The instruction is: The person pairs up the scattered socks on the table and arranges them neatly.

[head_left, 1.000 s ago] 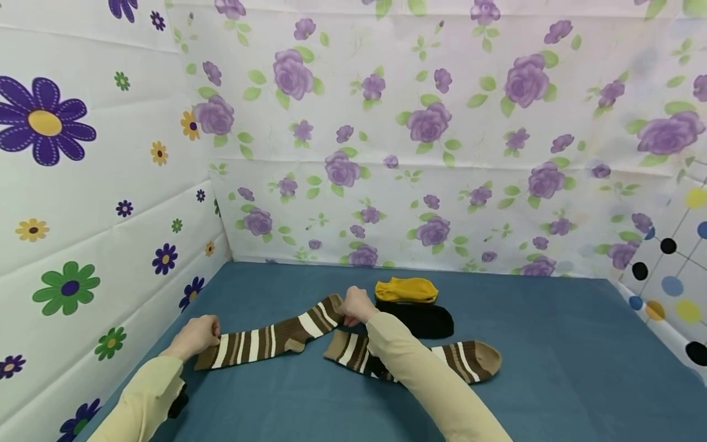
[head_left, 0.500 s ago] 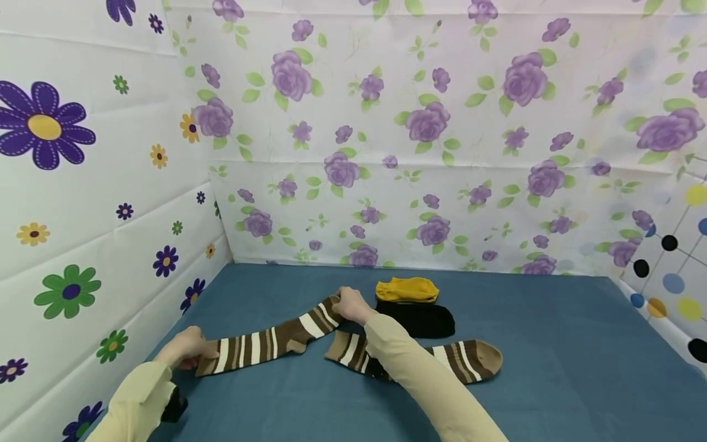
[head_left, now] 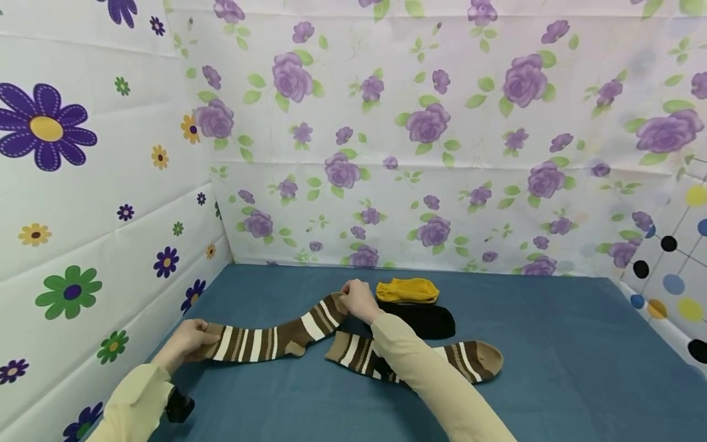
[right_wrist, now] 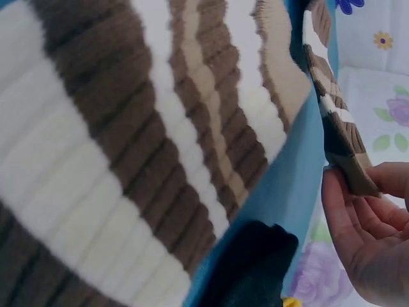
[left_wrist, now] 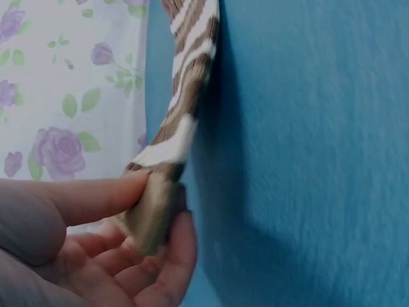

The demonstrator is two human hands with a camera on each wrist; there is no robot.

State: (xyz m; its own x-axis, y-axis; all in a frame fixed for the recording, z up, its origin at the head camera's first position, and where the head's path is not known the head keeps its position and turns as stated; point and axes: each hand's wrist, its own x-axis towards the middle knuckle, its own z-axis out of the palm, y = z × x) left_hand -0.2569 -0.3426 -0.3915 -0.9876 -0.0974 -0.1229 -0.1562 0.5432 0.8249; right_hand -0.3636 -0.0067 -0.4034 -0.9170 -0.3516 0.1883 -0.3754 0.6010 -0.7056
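Note:
A brown, white and tan striped sock (head_left: 262,342) stretches between my two hands in the head view. At its left end, my left hand (head_left: 190,337) pinches the tan cuff (left_wrist: 153,214) between thumb and fingers. The sock's leg bows up over the table, casting a shadow in the left wrist view. My right hand (head_left: 359,299) pinches the tan toe (right_wrist: 358,176) at the other end. Below my right forearm lies a matching striped sock (head_left: 466,361), its middle hidden by the sleeve. It fills much of the right wrist view, close to the camera.
Behind my right forearm lie a folded black sock (head_left: 422,320) and, farther back, a folded yellow sock (head_left: 407,290). The blue tablecloth (head_left: 552,344) meets flower-printed sheets (head_left: 386,202) at the back and left. A black device (head_left: 179,405) sits at my left wrist.
My left hand first shifts left and down along the table, then rises, lifting the cuff. My right hand slides a little left, then back right and slightly up with the toe.

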